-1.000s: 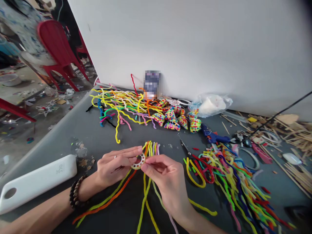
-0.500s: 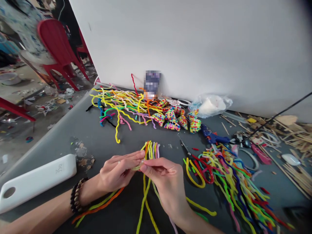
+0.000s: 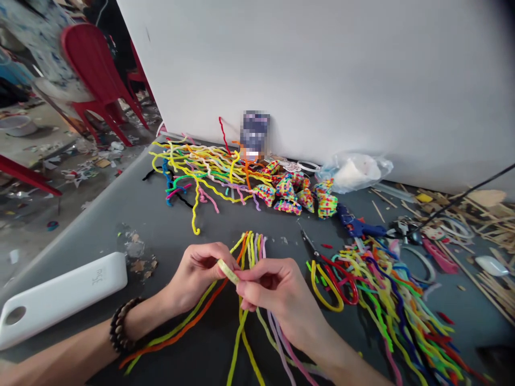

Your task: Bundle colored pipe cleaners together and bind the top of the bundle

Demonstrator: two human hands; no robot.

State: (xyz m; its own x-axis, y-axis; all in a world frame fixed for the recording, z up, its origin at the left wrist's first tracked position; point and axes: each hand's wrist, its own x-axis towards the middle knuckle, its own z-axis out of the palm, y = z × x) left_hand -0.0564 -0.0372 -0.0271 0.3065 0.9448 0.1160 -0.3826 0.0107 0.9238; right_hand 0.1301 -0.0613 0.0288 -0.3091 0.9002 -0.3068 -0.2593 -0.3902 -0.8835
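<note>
A short pale yellow strip, its exact kind unclear, spans the gap between my two hands. The fingers of my left hand are closed at its upper left end. My right hand pinches its lower right end between thumb and finger. Beneath both hands lies a row of pipe cleaners in yellow, orange, white and lilac, side by side at the top. Their lower ends fan out over the dark table, and the hands hide their middle stretch.
Scissors with yellow and red handles lie right of my hands, beside a heap of cut pipe cleaners. A blue glue gun, woven colourful pieces, more pipe cleaners and a plastic bag lie behind. A white slab-shaped device lies left.
My left hand has gone from lying flattened over the pipe cleaners to a raised, curled grip. The pale strip now shows more fully between the hands. The view has shifted slightly.
</note>
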